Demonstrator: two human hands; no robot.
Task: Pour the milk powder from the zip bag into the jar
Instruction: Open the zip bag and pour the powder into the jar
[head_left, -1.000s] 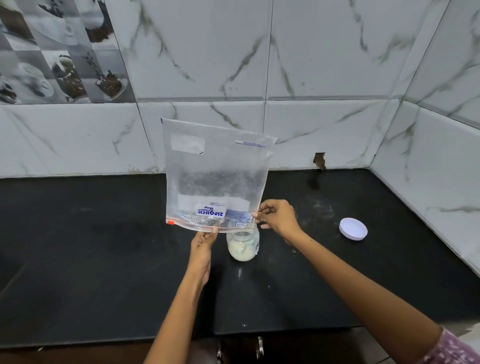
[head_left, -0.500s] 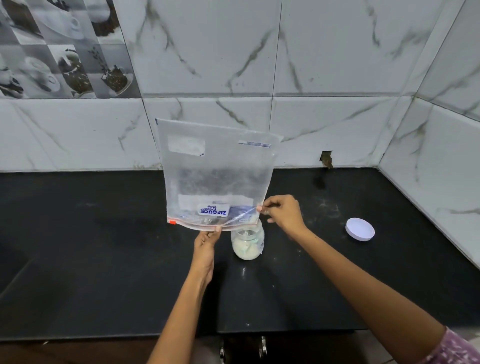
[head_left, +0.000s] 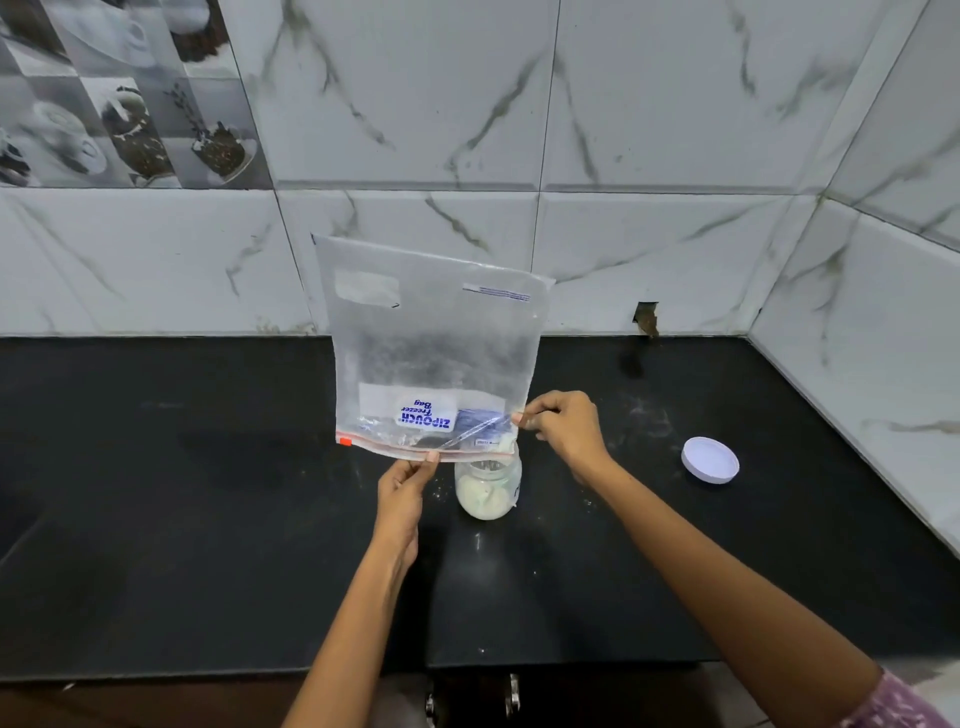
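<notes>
A clear zip bag (head_left: 431, 343) hangs upside down, its zip edge at the bottom, dusted inside with white powder. My left hand (head_left: 402, 493) pinches the near lip of the zip edge at its middle. My right hand (head_left: 563, 428) pinches the far lip at the right corner, so the mouth gapes. Directly below that open corner stands a small glass jar (head_left: 487, 491), lidless, with white milk powder in its lower part. The bag's mouth touches or nearly touches the jar's rim.
The jar's white lid (head_left: 710, 460) lies flat on the black countertop (head_left: 208, 519) to the right. Specks of spilled powder dot the counter around the jar. Marble-tiled walls close off the back and the right side; the counter's front edge runs near my elbows.
Both hands keep the same grip on the bag over the jar. Bag, jar and lid sit slightly further right in view, from head motion.
</notes>
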